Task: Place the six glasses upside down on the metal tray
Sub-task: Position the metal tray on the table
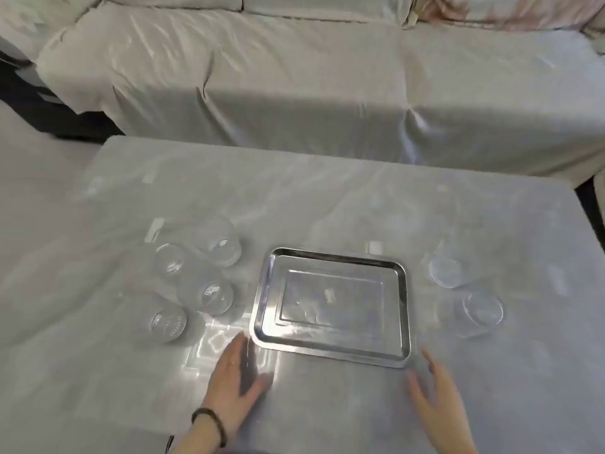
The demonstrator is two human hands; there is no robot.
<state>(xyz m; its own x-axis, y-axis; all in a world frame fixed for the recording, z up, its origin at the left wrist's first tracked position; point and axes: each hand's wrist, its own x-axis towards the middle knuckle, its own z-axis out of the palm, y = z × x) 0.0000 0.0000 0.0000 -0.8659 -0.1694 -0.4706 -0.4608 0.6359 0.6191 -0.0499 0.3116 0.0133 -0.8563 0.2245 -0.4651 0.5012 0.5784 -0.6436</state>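
Your left hand (234,378) and right hand (435,393) lie flat, fingers spread and holding nothing, on the covered table (327,198) just near of the metal tray (330,306), your wrists cut off by the frame's edge. Four glasses (206,291) cluster left of the tray and two (483,308) right, so clear and blurred that their rims barely show. Beyond sits a draped sofa (294,77).

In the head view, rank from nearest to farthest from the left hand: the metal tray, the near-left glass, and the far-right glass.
From the left hand:
1. Metal tray, just right of the fingertips.
2. Near-left glass, left and ahead.
3. Far-right glass, beyond the tray's right edge.
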